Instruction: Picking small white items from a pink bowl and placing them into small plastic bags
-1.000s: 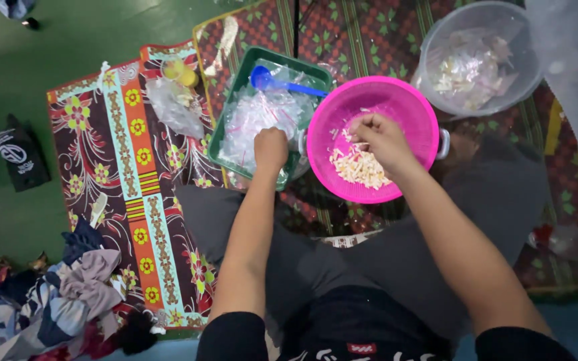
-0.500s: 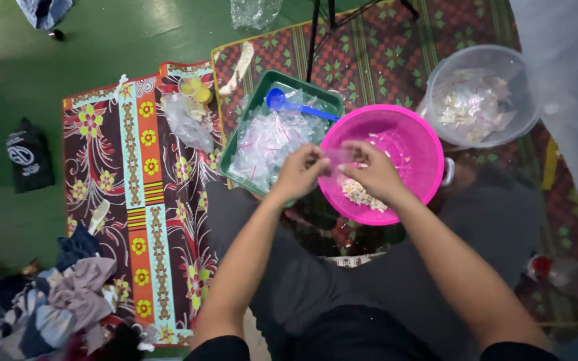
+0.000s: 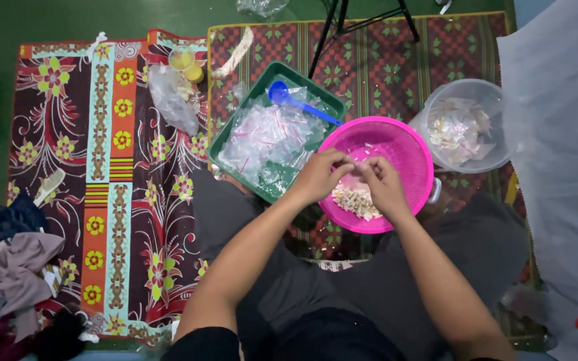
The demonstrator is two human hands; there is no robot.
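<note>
I sit cross-legged with a pink basket-like bowl [image 3: 403,144] in front of me, holding a heap of small pale pieces [image 3: 356,200]. My left hand [image 3: 319,177] and my right hand [image 3: 382,184] meet over the bowl's near side, fingertips pinched together on something small and pale; what it is cannot be made out. Left of the bowl stands a green tray [image 3: 235,117] filled with small clear plastic bags [image 3: 272,137] and a blue scoop [image 3: 289,100].
A clear plastic tub [image 3: 466,127] with pale scraps stands right of the bowl. A patterned mat [image 3: 112,180] lies at the left with a clear bag [image 3: 168,100] and yellow cups [image 3: 187,63]. Clothes [image 3: 15,274] are piled lower left. Black stand legs [image 3: 332,23] rise behind the tray.
My left hand left the green tray and moved right to join the right hand over the pink bowl. The view shifted, so everything sits further right and lower.
</note>
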